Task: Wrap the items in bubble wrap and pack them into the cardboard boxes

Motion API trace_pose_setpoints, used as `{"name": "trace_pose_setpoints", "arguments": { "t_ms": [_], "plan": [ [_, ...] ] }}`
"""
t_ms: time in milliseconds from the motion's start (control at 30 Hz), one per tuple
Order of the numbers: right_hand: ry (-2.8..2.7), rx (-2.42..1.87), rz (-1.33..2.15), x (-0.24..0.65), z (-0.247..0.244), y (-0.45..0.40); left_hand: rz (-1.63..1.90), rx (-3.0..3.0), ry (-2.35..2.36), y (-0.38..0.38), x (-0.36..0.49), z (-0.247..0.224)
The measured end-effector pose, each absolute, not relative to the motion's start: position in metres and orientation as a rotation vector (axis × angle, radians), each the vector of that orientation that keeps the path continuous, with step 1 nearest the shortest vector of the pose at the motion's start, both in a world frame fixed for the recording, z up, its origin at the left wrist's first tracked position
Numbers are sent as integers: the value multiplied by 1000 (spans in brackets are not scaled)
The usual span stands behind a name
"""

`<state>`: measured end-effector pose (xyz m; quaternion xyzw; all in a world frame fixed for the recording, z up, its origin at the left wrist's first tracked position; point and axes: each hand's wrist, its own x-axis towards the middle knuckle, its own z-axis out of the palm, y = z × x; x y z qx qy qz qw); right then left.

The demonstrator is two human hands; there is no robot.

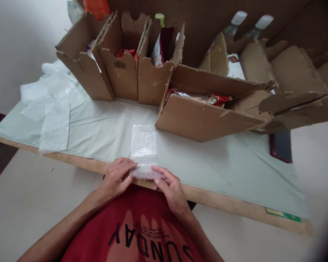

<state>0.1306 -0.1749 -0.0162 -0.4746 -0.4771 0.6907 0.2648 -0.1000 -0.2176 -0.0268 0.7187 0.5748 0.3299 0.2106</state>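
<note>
A strip of clear bubble wrap (144, 143) lies flat on the pale green cloth near the table's front edge. Its near end is folded or rolled over into a thick band, and whether something is wrapped inside I cannot make out. My left hand (118, 175) pinches the left end of that band between thumb and fingers. On the right end, my right hand (168, 185) grips it the same way, thumb below and fingers above.
Cardboard boxes (153, 85) holding packets stand along the back, one long box (207, 122) jutting forward. Loose bubble wrap sheets (54, 125) lie at the left. A dark phone-like object (281, 146) rests at the right. The wooden table edge (221, 200) runs close to my body.
</note>
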Motion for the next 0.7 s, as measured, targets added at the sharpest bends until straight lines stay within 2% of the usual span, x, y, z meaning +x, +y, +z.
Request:
{"name": "trace_pose_setpoints", "arguments": {
  "t_ms": [167, 267, 367, 433, 700],
  "plan": [
    [-1322, -1275, 1642, 136, -24, -183, 954, 1652, 1865, -200, -92, -40],
    [-1671, -1233, 1193, 138, -23, -183, 934, 1633, 1890, -199, -92, -37],
    [-2082, -1007, 683, 130, -20, -175, 926, 1686, 1894, -198, -91, -36],
    [-2293, -891, 488, 122, -21, -166, 919, 1716, 1895, -197, -90, -38],
    [-2592, -740, 401, 108, -44, -131, 996, 1896, 1953, -204, -89, -35]
  ]
}}
